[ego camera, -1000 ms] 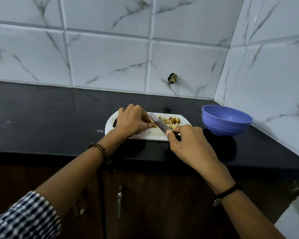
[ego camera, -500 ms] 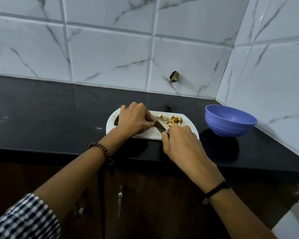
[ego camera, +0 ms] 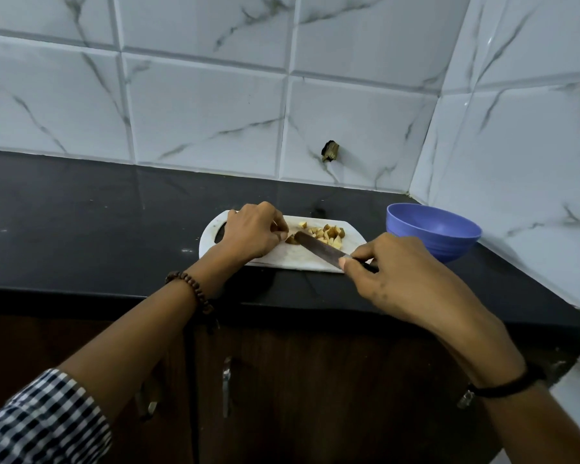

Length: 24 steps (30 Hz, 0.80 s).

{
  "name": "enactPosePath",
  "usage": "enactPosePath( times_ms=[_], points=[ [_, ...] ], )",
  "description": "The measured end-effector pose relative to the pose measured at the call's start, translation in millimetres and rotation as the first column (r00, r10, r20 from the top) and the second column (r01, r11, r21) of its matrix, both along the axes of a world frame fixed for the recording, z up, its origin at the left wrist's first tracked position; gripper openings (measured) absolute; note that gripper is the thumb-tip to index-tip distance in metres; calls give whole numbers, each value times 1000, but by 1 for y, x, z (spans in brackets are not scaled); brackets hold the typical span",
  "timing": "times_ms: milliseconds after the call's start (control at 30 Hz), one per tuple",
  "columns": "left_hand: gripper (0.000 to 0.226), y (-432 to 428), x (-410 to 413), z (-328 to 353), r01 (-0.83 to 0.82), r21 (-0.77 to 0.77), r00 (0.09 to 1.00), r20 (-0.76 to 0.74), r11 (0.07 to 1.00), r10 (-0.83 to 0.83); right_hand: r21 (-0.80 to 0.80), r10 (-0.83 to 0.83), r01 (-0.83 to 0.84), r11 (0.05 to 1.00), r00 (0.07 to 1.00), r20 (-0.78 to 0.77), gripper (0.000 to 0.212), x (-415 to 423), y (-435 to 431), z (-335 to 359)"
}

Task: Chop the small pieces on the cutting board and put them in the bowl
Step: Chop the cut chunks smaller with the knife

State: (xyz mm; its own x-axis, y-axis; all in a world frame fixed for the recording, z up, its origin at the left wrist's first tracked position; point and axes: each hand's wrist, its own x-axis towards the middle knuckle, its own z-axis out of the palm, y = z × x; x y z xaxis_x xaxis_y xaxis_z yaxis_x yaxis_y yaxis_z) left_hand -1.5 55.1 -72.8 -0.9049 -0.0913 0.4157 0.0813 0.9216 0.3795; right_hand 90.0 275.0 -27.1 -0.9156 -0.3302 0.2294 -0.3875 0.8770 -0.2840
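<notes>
The right hand [ego camera: 392, 272], gripping the knife [ego camera: 320, 248], has slid back toward 5 o'clock so more of it shows, while the left hand [ego camera: 253, 234] pinches one piece [ego camera: 291, 240] on the cutting board [ego camera: 282, 258], so chopping goes on and the bowl [ego camera: 432, 229] at 3 o'clock waits.

Your right hand [ego camera: 402, 279] grips the knife [ego camera: 318, 247] at the cutting board's [ego camera: 282, 259] near right corner, blade angled across it. Your left hand [ego camera: 252, 234] holds a small piece [ego camera: 291, 240] at the blade tip with curled fingers. Chopped pieces [ego camera: 329, 232] lie toward the board's far edge. A purple bowl [ego camera: 432, 232] stands on the table [ego camera: 81, 212] right of the board.
</notes>
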Motion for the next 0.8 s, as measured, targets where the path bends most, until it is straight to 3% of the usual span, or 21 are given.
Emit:
enactPosePath(
  times_ms=[167, 300, 467, 800],
  points=[
    [19, 4, -4, 5, 88, -16, 995, -43, 996, -88, -110, -23, 21, 994, 1000, -13, 31, -4, 8, -2],
    [17, 4, -8, 14, 221, -30, 973, 82, 975, -218, -151, -35, 32, 988, 999, -14, 30, -12, 12, -5],
    [12, 5, -12, 16, 210, 27, 966, 146, 977, -212, -145, -41, 38, 989, 999, -19, 29, -16, 15, -10],
    [10, 25, -13, 15, 46, 395, 987, 126, 917, -104, -230, -84, 79, 970, 996, -14, 31, -32, -3, -26]
  ],
)
